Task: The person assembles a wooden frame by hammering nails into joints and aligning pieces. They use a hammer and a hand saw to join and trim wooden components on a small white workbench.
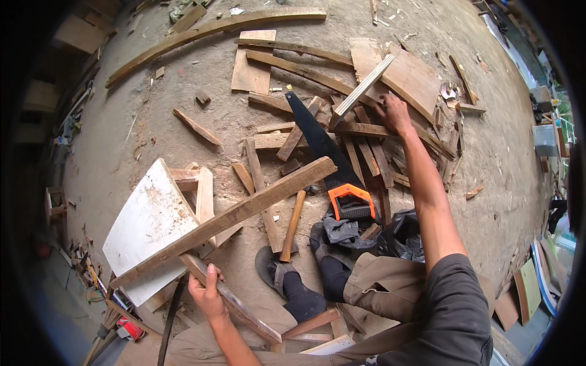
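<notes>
My left hand [210,296] is closed around a short wooden strip [235,302] above my lap, its thumb on top. Just beyond, a longer wooden batten [226,222] lies slantwise across a white board [149,222]. My right arm stretches out to a heap of scrap wood, where my right hand [395,114] has its fingers apart over the pieces. Beside those fingers leans a pale plywood strip [363,91], and a long plank [305,73] runs beneath; whether the fingertips touch either, I cannot tell. A handsaw [314,131] with an orange and black handle lies left of my right arm.
A hammer [293,229] with a wooden handle stands by my feet. Black plastic [403,235] lies beside my right knee. Plywood sheets [415,79] and a long curved-looking beam [213,27] lie farther out on the dirt floor. Boards lean at the right [528,290].
</notes>
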{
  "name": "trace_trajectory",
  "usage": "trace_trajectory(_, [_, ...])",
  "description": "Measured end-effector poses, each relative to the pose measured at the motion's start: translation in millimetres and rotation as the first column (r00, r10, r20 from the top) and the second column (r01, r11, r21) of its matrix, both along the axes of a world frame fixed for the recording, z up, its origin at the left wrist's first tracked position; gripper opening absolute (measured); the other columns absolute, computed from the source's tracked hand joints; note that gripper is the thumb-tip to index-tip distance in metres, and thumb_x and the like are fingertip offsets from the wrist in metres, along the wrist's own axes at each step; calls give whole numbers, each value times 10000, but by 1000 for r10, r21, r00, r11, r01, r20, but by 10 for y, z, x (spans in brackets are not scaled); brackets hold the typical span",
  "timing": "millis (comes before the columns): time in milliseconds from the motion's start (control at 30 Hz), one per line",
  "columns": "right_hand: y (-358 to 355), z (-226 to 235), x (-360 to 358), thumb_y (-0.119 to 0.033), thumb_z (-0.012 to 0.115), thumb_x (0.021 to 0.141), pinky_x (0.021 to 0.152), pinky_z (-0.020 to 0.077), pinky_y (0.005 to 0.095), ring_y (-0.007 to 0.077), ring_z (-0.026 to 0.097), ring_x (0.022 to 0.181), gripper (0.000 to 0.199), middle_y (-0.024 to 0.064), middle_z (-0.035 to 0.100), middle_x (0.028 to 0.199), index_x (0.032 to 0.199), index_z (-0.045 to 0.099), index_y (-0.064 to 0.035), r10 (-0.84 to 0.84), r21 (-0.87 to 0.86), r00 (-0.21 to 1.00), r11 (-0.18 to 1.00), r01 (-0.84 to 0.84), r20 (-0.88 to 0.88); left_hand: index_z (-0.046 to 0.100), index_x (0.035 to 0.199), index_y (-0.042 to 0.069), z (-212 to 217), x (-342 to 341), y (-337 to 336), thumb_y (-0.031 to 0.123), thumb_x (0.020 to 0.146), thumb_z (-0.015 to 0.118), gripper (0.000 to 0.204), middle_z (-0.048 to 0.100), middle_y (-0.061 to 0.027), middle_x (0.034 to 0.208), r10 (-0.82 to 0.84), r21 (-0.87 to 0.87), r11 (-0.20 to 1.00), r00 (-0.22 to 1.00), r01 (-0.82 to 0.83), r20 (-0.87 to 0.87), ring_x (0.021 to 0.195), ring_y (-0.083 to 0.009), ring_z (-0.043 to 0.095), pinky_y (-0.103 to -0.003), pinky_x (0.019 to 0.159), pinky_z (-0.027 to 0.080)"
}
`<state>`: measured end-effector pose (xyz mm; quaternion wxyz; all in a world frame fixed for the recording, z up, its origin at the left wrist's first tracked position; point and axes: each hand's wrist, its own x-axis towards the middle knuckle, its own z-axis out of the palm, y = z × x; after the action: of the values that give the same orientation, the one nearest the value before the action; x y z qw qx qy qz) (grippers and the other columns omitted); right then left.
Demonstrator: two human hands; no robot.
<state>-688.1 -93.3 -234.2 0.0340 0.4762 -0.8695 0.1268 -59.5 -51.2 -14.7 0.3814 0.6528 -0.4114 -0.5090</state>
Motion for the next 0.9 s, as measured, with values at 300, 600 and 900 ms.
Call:
trace_trajectory(300, [151, 155, -347, -157, 651, 844, 835, 499, 452, 419, 596, 979, 277, 221, 582, 1110, 1064, 550, -22, 222, 245, 959, 934, -262, 179, 600, 1009, -20, 76, -5, -50, 169, 898, 692, 238, 611, -54, 793, -67, 10, 998, 997, 67, -30, 680, -112, 545, -256, 636, 442])
trace_trajectory(600, [236, 1757, -89, -459, 505, 980, 573, 432, 340, 167, 526, 636, 452, 46, 605, 732, 1009, 643, -29, 285, 221, 852, 885, -410, 439, 588, 1098, -9, 94, 84, 26, 229, 925, 674, 306, 622, -53, 849, -60, 81, 994, 987, 73, -150, 662, -94, 558, -251, 603, 458])
trace_trajectory(900, [1084, 3480, -173, -494, 635, 920, 464, 510, 326, 146, 627, 529, 471, 63, 653, 673, 969, 638, -25, -100, 620, 934, 771, -145, 343, 524, 1105, 60, 204, 145, 169, 304, 951, 641, 312, 621, -45, 906, -142, 84, 982, 950, 172, -278, 676, -110, 608, -267, 559, 512])
